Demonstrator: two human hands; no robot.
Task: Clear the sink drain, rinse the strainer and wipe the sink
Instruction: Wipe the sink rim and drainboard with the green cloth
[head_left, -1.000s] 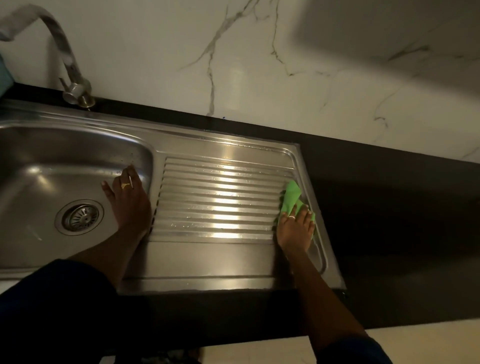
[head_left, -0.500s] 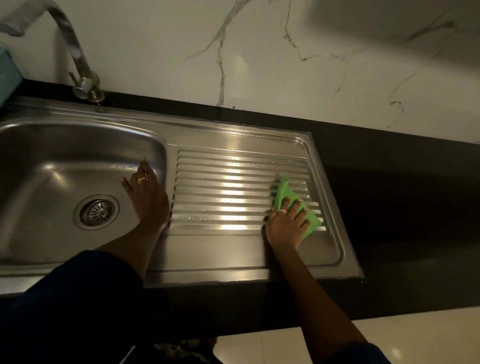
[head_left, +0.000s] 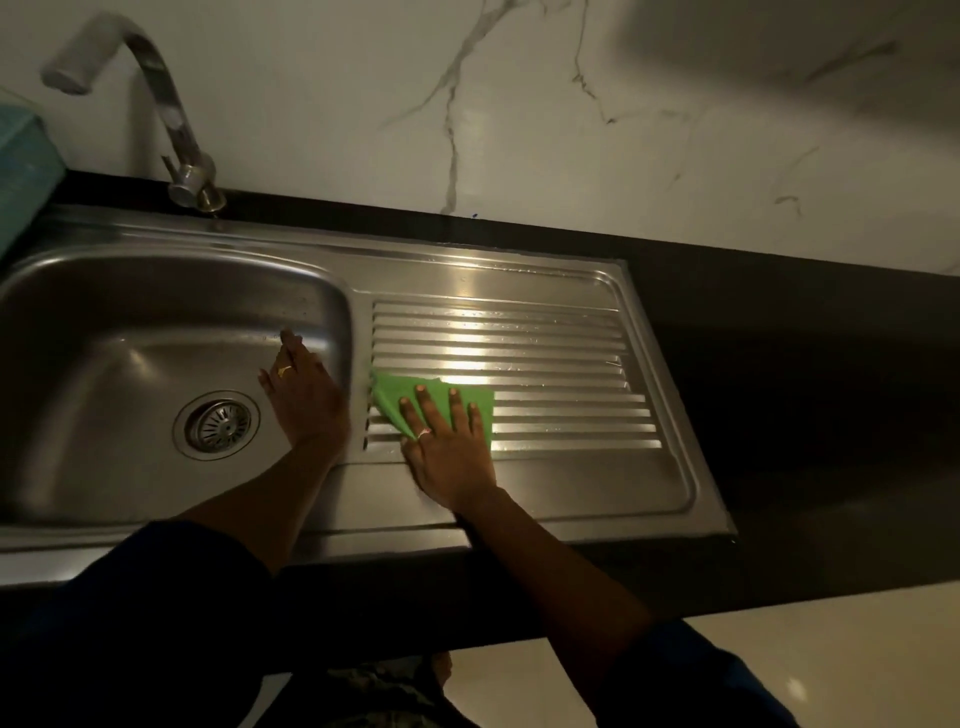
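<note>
**Q:** How does that green cloth (head_left: 436, 397) handle?

**A:** Soft and light, and it probably bunches on the ridged drainboard (head_left: 561, 343), so I'd pin its middle. It's at the left end there under my right hand (head_left: 451, 452), fingers (head_left: 427, 410) straight and spread. My left hand (head_left: 306, 397) rests against the sink (head_left: 156, 291) wall, holding nothing.

Single head camera, near, looking down at sink (head_left: 311, 244); frame seemingly tilted, dim.

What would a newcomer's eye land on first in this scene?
The bright green cloth, pressed flat under the right hand on the ribbed steel drainboard, stands out in the dim light. The left hand rests against the basin wall, near the round drain strainer.
</note>
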